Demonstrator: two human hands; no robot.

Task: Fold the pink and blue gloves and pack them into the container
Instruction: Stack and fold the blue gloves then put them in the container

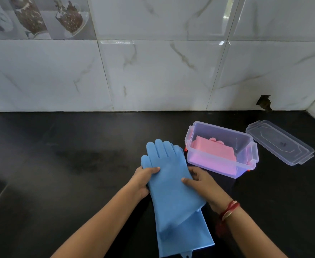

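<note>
Two blue gloves [171, 185] lie stacked on the black counter, fingers pointing away from me, the lower one's cuff sticking out toward me. My left hand [143, 180] grips the stack's left edge just below the thumb. My right hand [199, 180] holds the right edge, its thumb resting on top. To the right stands the clear plastic container [250, 146], open, with the folded pink gloves [210, 148] inside.
The container's clear lid [279, 142] lies flat on the counter to its right. A marble-tiled wall [153, 71] rises behind the black counter [59, 164], with a corner at the far right.
</note>
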